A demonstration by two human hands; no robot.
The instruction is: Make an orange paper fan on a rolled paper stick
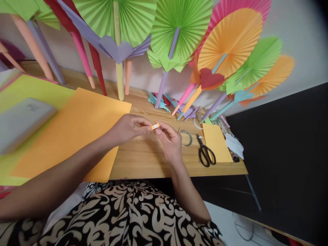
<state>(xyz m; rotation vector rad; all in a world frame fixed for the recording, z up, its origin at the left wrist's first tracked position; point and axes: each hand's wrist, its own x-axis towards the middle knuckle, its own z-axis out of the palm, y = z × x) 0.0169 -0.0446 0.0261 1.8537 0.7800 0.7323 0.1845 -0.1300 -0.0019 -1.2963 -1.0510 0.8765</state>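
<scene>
Head view: left hand and right hand pinch a little orange-and-white piece with their fingers, maybe working on it; the next move needs gentle, steady holding.

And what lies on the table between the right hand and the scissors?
In the head view, a ring, probably tape, lies between the right hand and the scissors.

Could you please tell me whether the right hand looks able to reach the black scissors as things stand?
Probably yes: the black scissors lie uncovered on the table near the right hand, with only a low tape ring partly between, though that hand holds a small orange-and-white piece.
</scene>
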